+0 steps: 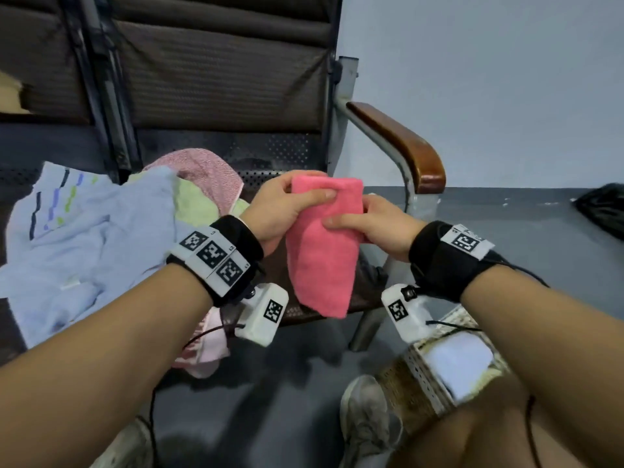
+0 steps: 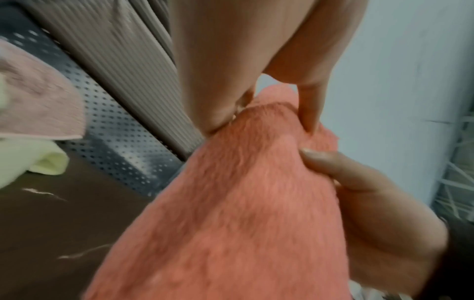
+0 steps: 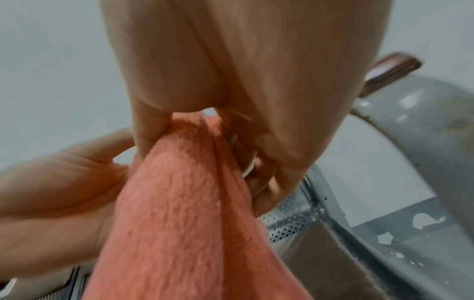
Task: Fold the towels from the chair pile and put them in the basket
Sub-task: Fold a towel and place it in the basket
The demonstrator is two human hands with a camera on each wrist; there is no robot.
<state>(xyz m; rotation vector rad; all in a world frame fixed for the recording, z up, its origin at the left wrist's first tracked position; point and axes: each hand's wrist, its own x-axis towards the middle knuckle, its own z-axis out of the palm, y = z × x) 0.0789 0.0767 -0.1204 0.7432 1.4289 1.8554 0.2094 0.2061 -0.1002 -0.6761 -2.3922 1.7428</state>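
Note:
A folded pink towel (image 1: 320, 251) hangs in the air in front of the chair seat, held by both hands. My left hand (image 1: 287, 207) pinches its top left edge, thumb across the front. My right hand (image 1: 368, 224) grips its right side a little lower, thumb on the front. The left wrist view shows the pink towel (image 2: 243, 203) with my left hand (image 2: 269, 101) pinching its top. The right wrist view shows the towel (image 3: 184, 203) pinched by my right hand (image 3: 192, 125). The woven basket (image 1: 415, 369) stands on the floor at lower right, with a white towel (image 1: 459, 363) inside.
A pile of towels lies on the chair seat at left: a light blue one (image 1: 87, 251), a pale green one (image 1: 192, 201) and a pink checked one (image 1: 206, 170). The wooden armrest (image 1: 401, 143) is right of the hands. A shoe (image 1: 368, 417) is beside the basket.

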